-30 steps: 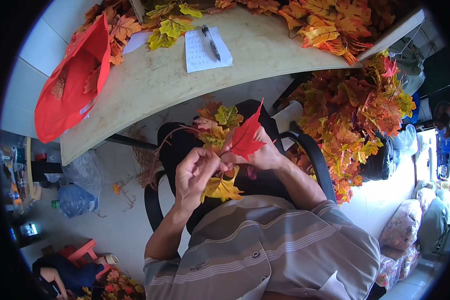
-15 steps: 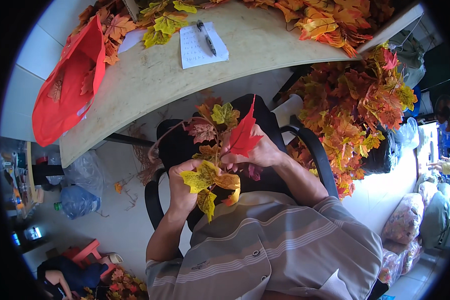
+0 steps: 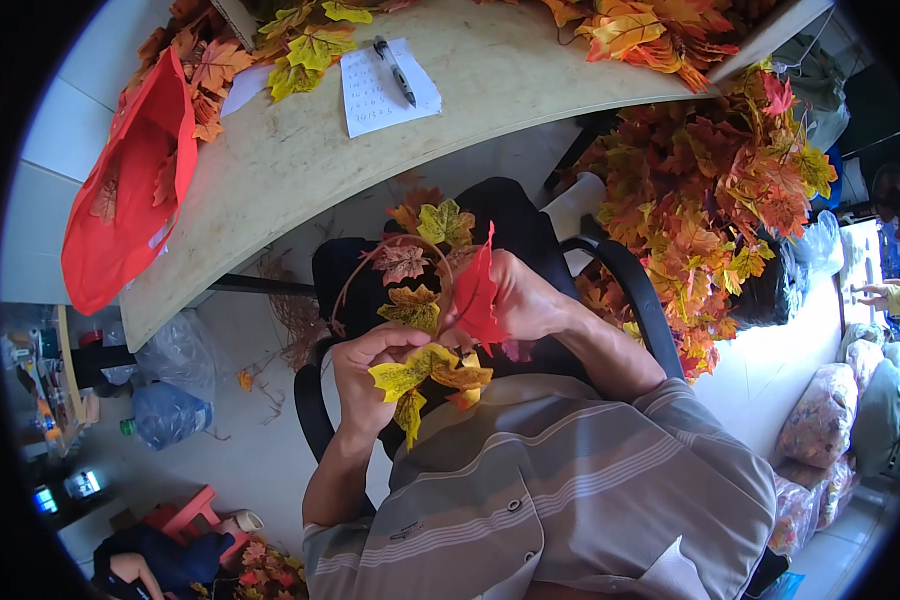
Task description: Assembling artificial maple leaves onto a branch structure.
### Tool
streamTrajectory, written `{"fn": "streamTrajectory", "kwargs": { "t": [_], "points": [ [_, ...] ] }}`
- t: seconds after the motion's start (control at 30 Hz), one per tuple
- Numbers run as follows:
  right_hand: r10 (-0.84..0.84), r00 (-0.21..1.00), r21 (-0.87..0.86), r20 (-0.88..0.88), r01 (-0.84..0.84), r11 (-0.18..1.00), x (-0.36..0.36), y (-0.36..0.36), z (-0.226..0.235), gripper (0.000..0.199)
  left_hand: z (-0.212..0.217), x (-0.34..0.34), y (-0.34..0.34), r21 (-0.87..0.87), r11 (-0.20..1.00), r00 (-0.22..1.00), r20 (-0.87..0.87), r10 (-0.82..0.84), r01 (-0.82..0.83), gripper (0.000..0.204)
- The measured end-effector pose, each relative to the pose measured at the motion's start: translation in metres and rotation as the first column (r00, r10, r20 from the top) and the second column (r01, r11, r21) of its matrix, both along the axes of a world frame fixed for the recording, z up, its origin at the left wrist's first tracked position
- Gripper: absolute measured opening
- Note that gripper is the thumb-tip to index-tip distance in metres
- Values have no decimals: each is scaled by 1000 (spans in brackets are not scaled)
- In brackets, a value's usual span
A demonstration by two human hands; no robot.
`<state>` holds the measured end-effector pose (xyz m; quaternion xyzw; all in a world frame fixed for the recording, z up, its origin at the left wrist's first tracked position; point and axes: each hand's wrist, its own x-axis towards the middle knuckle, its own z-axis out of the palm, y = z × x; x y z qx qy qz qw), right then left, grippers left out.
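Above my lap I hold an artificial maple-leaf garland, its brown stem (image 3: 342,285) bent into a loop on the left. My left hand (image 3: 363,378) is closed on the stem beside a yellow-green leaf (image 3: 410,372). My right hand (image 3: 526,298) pinches the garland behind a red leaf (image 3: 478,295), which hides part of its fingers. Between the hands sits a mottled yellow-brown leaf (image 3: 411,308). A pinkish leaf (image 3: 400,262) and a yellow-green leaf (image 3: 445,222) fan out on the far side.
The table (image 3: 260,190) curves ahead, with paper (image 3: 365,100), a pen (image 3: 395,72) and a red bag (image 3: 135,190) on it. A big leaf heap (image 3: 700,200) stands right of the chair armrest (image 3: 630,290). A person (image 3: 160,560) is at lower left.
My right hand has turned, so the red leaf now shows more edge-on. The stem on the left has curled into a rounder loop. The view has shifted slightly.
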<state>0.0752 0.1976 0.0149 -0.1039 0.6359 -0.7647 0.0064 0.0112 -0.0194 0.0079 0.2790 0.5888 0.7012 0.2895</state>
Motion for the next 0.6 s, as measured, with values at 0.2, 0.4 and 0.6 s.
{"fn": "streamTrajectory", "kwargs": {
  "t": [0.2,0.4,0.6],
  "points": [
    [-51,985,143,-164,75,987,-1,2,4,14,4,3,10,138,990,977,212,-14,-16,17],
    [-82,903,244,-423,200,949,0,0,-5,17,16,-23,36,45,999,1000,0,-8,8,19],
    [-83,997,44,10,82,996,7,9,6,18,21,-25,45,231,957,872,413,-261,177,16]
  ]
}}
